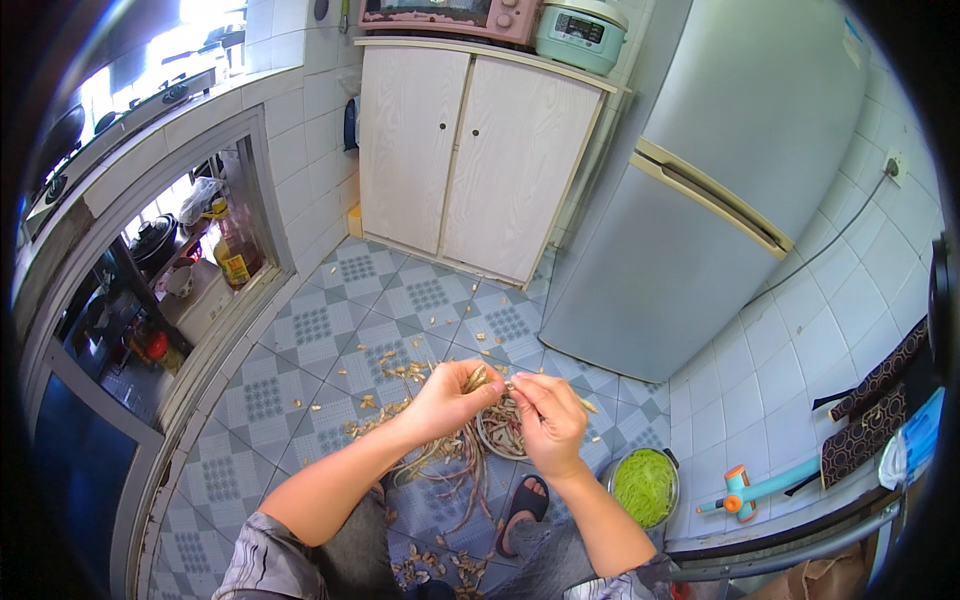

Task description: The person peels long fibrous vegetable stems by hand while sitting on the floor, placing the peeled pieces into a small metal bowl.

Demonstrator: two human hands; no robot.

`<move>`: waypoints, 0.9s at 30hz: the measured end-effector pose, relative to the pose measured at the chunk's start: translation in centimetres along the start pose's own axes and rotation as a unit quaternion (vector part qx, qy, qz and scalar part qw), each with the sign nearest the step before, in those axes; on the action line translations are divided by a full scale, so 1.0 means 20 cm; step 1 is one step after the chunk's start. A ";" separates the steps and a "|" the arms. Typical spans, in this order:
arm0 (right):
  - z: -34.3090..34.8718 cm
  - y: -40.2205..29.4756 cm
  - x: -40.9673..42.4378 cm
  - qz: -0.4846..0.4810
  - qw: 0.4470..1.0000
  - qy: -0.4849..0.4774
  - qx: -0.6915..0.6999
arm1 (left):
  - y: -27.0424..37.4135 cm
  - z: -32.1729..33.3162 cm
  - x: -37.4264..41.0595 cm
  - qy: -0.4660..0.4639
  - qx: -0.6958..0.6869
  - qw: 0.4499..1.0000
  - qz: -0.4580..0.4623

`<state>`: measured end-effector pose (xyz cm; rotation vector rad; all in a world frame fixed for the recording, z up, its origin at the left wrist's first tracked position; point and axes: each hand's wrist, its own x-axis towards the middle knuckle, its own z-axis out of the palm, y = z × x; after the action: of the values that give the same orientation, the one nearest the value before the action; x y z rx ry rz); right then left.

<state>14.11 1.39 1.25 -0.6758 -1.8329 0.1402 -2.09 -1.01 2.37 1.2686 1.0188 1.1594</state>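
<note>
My left hand (pixel 459 396) is closed around yellowish-brown bean pods (pixel 475 379), its thumb and forefinger pinched together. Close by on its right, my right hand (pixel 553 420) pinches something small at the fingertips, and a pale pod end (pixel 589 406) sticks out past its far side. Whether both hands share one pod cannot be seen. Partly hidden beneath the hands, a round bowl (pixel 491 448) on the floor holds reddish, streaked pieces. Long, thin purplish bean pods (pixel 474 480) lie in a loose bundle left of the bowl.
Dry pod shells (pixel 405 371) litter the tiled floor (pixel 296 375). A metal pot (pixel 676 491) of shredded green vegetable (pixel 643 487) stands by my right foot (pixel 529 499). Ahead are a white cabinet (pixel 517 165) and a grey refrigerator (pixel 660 262); a sliding-door lower cupboard (pixel 266 187) lines the left.
</note>
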 end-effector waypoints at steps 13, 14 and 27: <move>0.02 0.00 -0.06 0.364 0.843 -0.029 0.395 | -0.01 0.04 0.02 0.015 -0.154 0.986 -0.069; 0.02 0.00 -0.06 0.385 0.823 -0.020 0.417 | -0.01 0.04 0.02 0.018 -0.172 0.982 -0.072; -0.02 0.11 -0.02 0.478 0.664 0.125 0.561 | -0.04 0.04 0.00 0.004 -0.106 0.991 -0.080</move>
<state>15.43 2.81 0.17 -0.5937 -0.6383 1.6372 -1.33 -1.02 1.69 0.9972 0.9591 1.1171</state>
